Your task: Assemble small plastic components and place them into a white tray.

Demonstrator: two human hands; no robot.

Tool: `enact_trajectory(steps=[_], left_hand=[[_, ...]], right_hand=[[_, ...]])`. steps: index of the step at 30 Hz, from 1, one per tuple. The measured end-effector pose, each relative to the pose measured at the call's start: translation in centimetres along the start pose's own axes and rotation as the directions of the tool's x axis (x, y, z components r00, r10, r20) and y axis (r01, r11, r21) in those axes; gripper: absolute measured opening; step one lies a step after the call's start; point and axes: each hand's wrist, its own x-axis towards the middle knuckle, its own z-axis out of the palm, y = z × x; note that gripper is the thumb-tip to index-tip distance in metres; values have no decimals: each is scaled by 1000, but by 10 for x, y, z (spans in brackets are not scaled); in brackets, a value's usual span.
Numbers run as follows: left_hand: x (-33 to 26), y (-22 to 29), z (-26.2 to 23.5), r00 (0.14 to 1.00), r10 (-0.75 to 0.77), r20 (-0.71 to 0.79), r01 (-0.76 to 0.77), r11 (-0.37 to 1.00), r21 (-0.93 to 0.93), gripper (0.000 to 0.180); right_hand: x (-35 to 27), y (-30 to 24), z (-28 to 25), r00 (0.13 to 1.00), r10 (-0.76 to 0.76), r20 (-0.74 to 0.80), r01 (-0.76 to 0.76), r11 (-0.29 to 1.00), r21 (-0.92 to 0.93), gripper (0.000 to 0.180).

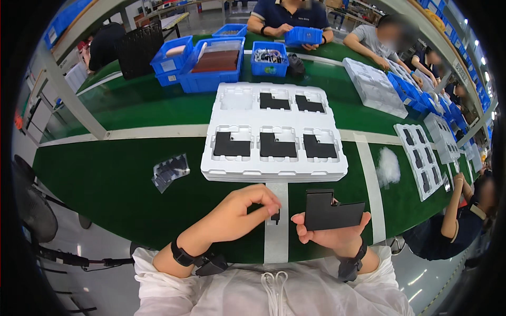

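My left hand (240,213) pinches a small black piece (275,217) between thumb and fingertips, above the pale strip on the green table. To its right, my right hand (337,239) holds a flat black L-shaped part (332,213) from below, notch upward, fingers at its sides. The two hands are apart. Just beyond them is a stack of white moulded trays (284,120). Several similar black parts (278,146) lie in the top tray's compartments; its far left compartment (235,98) holds none.
A clear bag of small black pieces (171,171) lies left of the trays. White fluffy material (388,167) and another white tray (420,158) are at right. Blue bins (213,66) stand at the back. Co-workers sit across and along the right. A frame post (74,89) rises at left.
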Motion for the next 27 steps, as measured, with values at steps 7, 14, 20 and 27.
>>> enact_trajectory(steps=[7,14,20,27], left_hand=[[-11,-15,-26,907,-6,422,-206,866,455,19],[-12,-18,-26,844,-188,502,-155,810,565,46],[-12,-30,-24,844,-195,500,-202,748,633,50],[-13,-27,-21,844,-216,491,-196,728,657,51]], right_hand=[[-8,-28,2,913,-2,-407,-297,680,-670,82],[1,-32,-8,979,104,-177,-141,-285,-948,64],[5,-33,-13,969,160,-190,-107,-419,-901,59],[2,-28,-13,968,192,-160,-46,-492,-869,56]])
